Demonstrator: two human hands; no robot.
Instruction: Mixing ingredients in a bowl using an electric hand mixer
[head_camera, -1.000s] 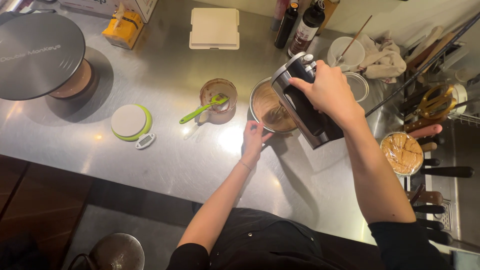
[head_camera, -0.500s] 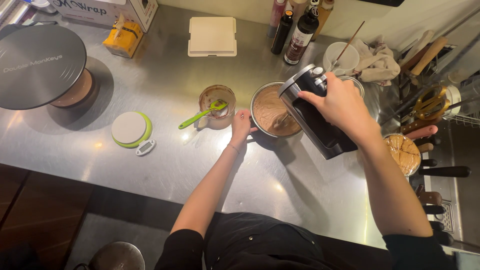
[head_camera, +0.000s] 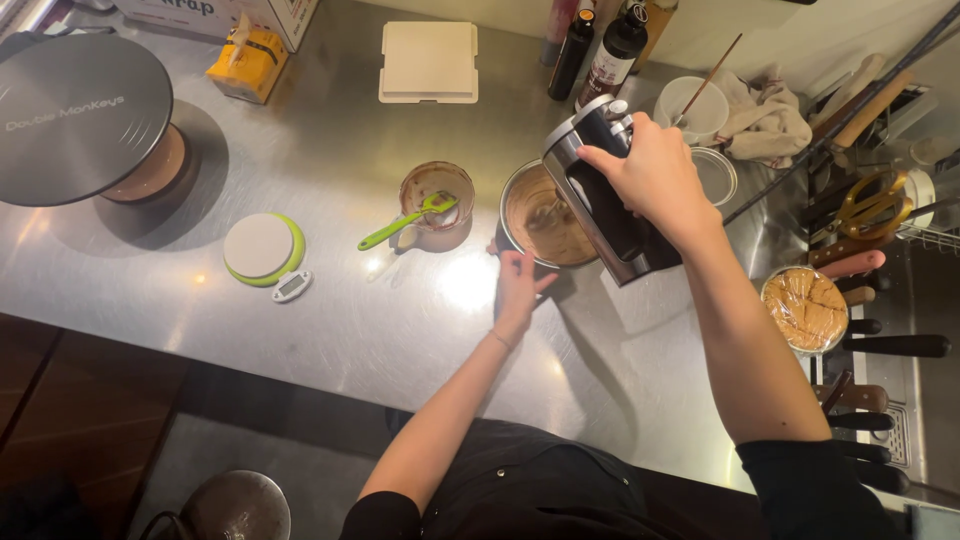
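Note:
My right hand (head_camera: 655, 180) grips the handle of a black and silver hand mixer (head_camera: 600, 195) held over a metal bowl (head_camera: 512, 190) of brown batter (head_camera: 545, 225); its beaters dip into the batter. My left hand (head_camera: 520, 285) rests against the bowl's near rim, fingers on its edge. Left of the bowl stands a glass cup (head_camera: 437, 205) smeared with chocolate, with a green spatula (head_camera: 400, 220) leaning in it.
On the steel counter (head_camera: 400, 330) lie a round green-rimmed scale (head_camera: 262, 247), a grey cake turntable (head_camera: 80, 115), a yellow box (head_camera: 245, 55), a white square lid (head_camera: 429, 60) and two dark bottles (head_camera: 600, 45). At the right are a cloth (head_camera: 770, 115), a wrapped bowl (head_camera: 805, 305) and knives (head_camera: 880, 345).
The mixer and my right hand swung left and back over the bowl. My left hand slid from the bowl's left side to its near rim.

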